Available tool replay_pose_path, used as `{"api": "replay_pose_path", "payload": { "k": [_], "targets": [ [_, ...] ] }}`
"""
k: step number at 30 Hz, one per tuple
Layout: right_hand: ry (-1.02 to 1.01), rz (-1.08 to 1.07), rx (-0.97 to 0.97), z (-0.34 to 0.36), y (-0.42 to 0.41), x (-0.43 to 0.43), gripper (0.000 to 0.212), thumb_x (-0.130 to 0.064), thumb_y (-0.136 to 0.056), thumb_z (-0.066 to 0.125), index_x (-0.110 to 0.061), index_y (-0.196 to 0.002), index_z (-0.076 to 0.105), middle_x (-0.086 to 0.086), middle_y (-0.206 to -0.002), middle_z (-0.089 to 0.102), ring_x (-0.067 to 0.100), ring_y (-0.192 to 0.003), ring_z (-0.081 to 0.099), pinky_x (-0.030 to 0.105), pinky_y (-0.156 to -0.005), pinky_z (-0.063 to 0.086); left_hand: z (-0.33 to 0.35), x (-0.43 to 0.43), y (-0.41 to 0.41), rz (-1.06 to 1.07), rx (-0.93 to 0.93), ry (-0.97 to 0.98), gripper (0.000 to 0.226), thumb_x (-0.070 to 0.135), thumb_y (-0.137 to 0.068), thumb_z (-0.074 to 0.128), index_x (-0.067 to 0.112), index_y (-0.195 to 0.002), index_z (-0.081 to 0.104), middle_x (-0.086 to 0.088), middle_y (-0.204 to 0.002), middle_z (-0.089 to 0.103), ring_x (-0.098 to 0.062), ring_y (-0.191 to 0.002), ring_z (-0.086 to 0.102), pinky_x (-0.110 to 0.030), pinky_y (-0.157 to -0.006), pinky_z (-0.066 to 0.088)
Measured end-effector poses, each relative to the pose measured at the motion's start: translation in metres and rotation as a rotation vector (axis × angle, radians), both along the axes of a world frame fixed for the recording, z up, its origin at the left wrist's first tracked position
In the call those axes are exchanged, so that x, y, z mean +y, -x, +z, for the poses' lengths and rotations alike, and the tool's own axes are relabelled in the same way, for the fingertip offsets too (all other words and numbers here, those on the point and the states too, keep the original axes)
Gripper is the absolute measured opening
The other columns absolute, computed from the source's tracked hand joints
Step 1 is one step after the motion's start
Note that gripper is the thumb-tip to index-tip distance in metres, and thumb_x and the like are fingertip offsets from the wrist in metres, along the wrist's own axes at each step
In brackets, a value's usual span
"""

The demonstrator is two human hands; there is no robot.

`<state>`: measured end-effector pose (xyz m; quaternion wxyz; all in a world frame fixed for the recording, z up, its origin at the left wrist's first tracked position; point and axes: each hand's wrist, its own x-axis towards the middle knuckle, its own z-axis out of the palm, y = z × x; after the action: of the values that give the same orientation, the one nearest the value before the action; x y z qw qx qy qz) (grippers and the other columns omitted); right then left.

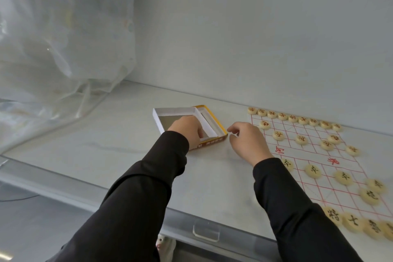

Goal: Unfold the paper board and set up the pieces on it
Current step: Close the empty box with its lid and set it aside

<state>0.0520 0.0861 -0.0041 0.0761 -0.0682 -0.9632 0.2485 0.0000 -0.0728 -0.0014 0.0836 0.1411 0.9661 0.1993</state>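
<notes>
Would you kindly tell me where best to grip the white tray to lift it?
Pinch the white tray by its thin far wall from above, thumb outside: it lies open side up overlapping the yellow box, walls upright, and the left hand covers its near side.

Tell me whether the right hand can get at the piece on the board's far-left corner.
Probably yes: the right hand is just beside that corner piece, and nothing lies between them.
</notes>
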Motion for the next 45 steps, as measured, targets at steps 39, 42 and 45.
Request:
{"api": "replay_pose_path", "payload": {
  "k": [39, 42, 45],
  "targets": [
    [1.265, -0.192, 0.139, 0.018, 0.003, 0.039, 0.013, -0.008, -0.095, 0.051, -0.007, -0.1, 0.063, 0.005, -0.076, 0.055, 0.014, -0.06, 0.052, 0.024, -0.053, 0.049, 0.023, -0.011, 0.012, 0.349, 0.045, -0.789, 0.02, 0.015, -0.092, 0.057, 0.015, -0.108, 0.069, 0.0, -0.086, 0.064, -0.014, -0.06, 0.058, -0.016, -0.055, 0.051],
    [1.263, -0.142, 0.202, 0.021, 0.002, 0.043, 0.013, -0.006, -0.095, 0.05, -0.007, -0.09, 0.061, 0.007, -0.075, 0.053, 0.016, -0.065, 0.055, 0.028, -0.065, 0.052, 0.026, -0.009, 0.01, 0.339, -0.032, -0.914, 0.024, 0.02, -0.094, 0.054, 0.014, -0.113, 0.067, 0.002, -0.085, 0.063, -0.014, -0.072, 0.06, -0.02, -0.064, 0.053],
    [1.284, -0.091, 0.274, 0.024, 0.003, 0.042, 0.02, 0.0, -0.094, 0.049, -0.01, -0.081, 0.06, 0.005, -0.079, 0.056, 0.019, -0.075, 0.059, 0.028, -0.073, 0.051, 0.03, -0.008, 0.013, 0.386, -0.15, -1.017, 0.029, 0.028, -0.096, 0.047, 0.013, -0.116, 0.063, -0.002, -0.105, 0.062, -0.019, -0.094, 0.062, -0.031, -0.079, 0.053]
  ]
}}
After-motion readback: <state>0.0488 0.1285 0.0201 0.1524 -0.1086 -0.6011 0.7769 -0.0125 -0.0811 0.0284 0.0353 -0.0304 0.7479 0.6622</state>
